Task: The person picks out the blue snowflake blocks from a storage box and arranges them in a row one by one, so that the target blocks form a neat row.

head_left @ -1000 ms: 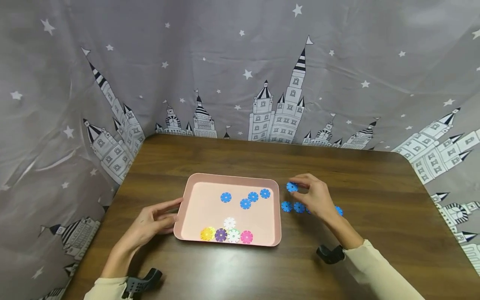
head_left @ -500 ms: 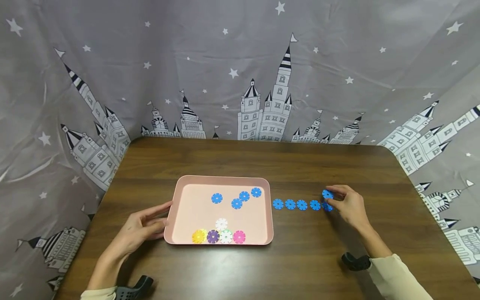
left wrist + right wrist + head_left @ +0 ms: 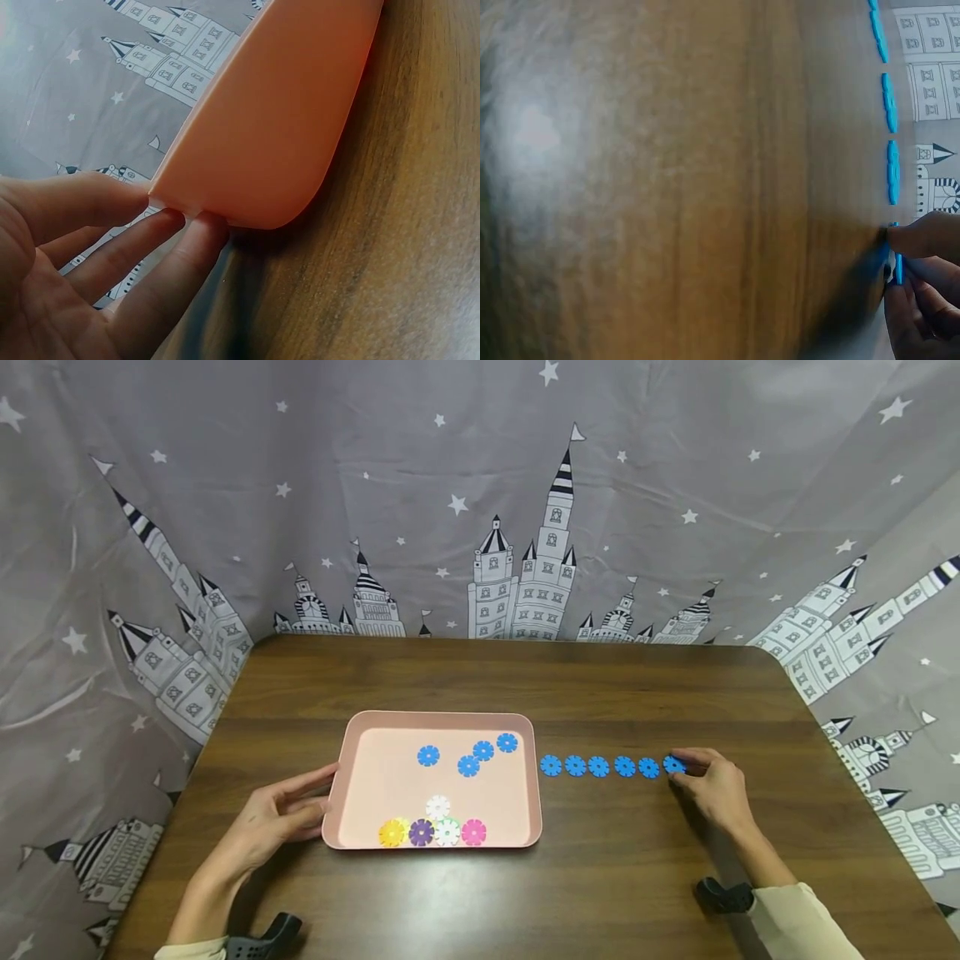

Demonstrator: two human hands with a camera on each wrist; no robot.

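At the right end of the row, the right hand (image 3: 712, 789) is low over the tabletop (image 3: 600, 877), forearm in from lower right. Fingers narrow, pinching one blue disc (image 3: 674, 764) by its edges, thumb on the near side. Can't tell if that disc touches the wood.

Left hand (image 3: 266, 822): forearm in from lower left, fingers extended and spread against the outside of the pink tray (image 3: 375, 777), at its left wall. Contact only, no wrap.

The pinched disc sits at the fingertips, in line with five lying discs (image 3: 598, 767), just beside the last one. Row runs left to the tray's right wall, small gaps between pieces.

Disc look: flat, round, bright blue, notched rim, pale spot at centre. Right wrist view has it edge-on: thin, partly covered by the fingers.

Inside the tray: four loose blue discs (image 3: 468, 766) toward the far side, a white disc (image 3: 438, 807) nearer, then yellow (image 3: 392, 832), purple (image 3: 422, 832), white-green (image 3: 447, 832) and pink (image 3: 473, 832) ones along the near wall.
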